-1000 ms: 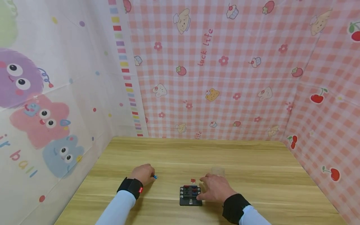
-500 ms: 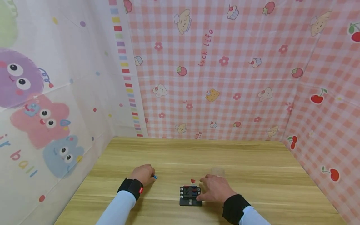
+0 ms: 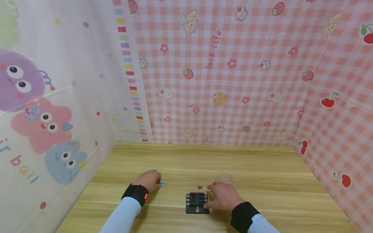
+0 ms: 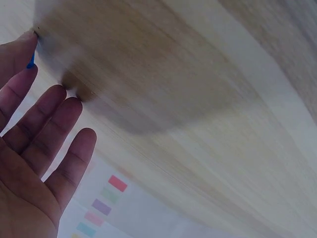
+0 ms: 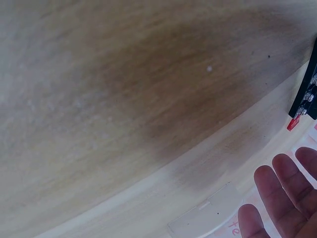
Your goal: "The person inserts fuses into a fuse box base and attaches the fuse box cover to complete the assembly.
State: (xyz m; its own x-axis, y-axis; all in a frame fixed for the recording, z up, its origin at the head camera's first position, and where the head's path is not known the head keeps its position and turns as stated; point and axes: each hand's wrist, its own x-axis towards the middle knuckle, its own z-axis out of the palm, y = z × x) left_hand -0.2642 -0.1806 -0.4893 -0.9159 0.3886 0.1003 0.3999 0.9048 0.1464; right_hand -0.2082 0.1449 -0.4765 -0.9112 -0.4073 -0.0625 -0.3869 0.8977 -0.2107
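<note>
My left hand (image 3: 148, 180) is low over the left part of the table. Its thumb and index finger pinch a small blue blade fuse (image 3: 161, 183); most of it is hidden by the fingertips in the left wrist view. The other left fingers are spread apart. A black fuse block (image 3: 197, 207) with several red and blue fuses lies in front of me. Beside it is my right hand (image 3: 224, 195), its fingers loosely extended and its thumb at the block's right edge. A loose red blade fuse (image 3: 199, 187) lies just behind the block.
Behind my right hand, a clear plastic cover (image 3: 225, 177) lies on the wooden table (image 3: 250, 158), also visible in the right wrist view. Printed cloth (image 3: 221, 77) hangs along the table's back and both sides.
</note>
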